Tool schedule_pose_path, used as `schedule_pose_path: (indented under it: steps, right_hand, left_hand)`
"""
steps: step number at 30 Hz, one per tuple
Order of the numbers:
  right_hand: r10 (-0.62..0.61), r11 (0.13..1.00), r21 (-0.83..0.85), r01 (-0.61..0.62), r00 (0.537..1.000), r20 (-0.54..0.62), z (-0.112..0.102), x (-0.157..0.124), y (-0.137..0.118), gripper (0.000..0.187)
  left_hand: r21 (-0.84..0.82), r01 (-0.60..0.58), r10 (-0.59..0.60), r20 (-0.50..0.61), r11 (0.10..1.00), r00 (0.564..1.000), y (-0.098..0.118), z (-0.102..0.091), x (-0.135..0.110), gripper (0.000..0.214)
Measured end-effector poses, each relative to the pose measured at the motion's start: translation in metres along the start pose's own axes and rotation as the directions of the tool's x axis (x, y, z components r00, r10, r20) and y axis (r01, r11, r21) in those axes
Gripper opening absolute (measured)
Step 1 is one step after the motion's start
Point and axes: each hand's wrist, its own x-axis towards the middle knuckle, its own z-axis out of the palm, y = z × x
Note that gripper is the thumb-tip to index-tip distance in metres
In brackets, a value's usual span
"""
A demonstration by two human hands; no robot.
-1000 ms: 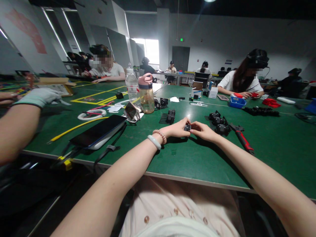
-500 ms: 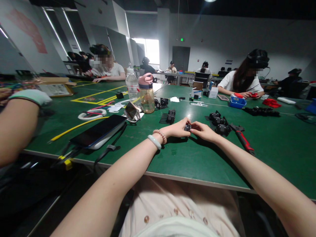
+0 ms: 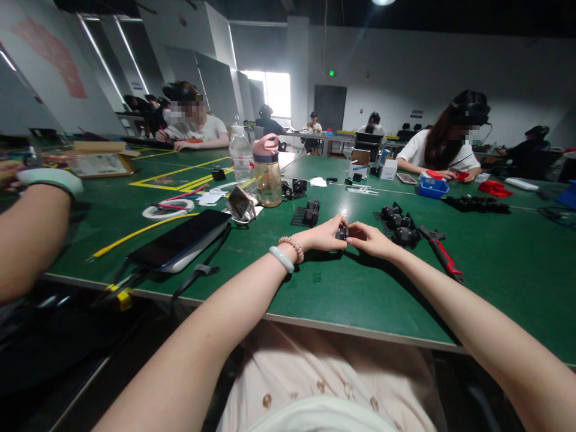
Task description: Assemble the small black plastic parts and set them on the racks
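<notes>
Both of my hands meet over the green table (image 3: 495, 258), pinching one small black part (image 3: 342, 232) between them. My left hand (image 3: 321, 236), with a bead bracelet and a pale bangle at the wrist, grips the part from the left. My right hand (image 3: 371, 240) closes on it from the right. A black ribbed tray with black parts (image 3: 308, 214) lies just behind my left hand. A cluster of similar black parts (image 3: 398, 223) sits behind my right hand.
Red-handled pliers (image 3: 440, 252) lie right of my hands. A pink-lidded bottle (image 3: 267, 171), a clear water bottle (image 3: 241, 157), a dark tablet (image 3: 180, 240) and a yellow cable (image 3: 135, 233) are to the left. A neighbour's gloved arm (image 3: 31, 228) reaches in at far left. Other people sit across the table.
My hands have stayed put on the black part. The neighbour's gloved hand at far left has drawn back towards the left edge.
</notes>
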Motion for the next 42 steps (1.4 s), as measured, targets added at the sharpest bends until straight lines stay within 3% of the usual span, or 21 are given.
schedule_pose_path:
  steps: [10,42]
  right_hand:
    - [0.001,1.0,0.005,-0.001,1.0,0.001,0.0008,0.0002,0.0022,0.035]
    - [0.009,1.0,0.0,-0.009,1.0,-0.027,0.0002,0.0009,-0.0015,0.032]
  left_hand:
    - [0.002,0.054,-0.054,0.005,0.999,0.999,0.0043,-0.0011,-0.0016,0.045]
    - [-0.023,0.062,-0.061,0.007,0.998,0.998,0.0016,0.0,-0.0015,0.045]
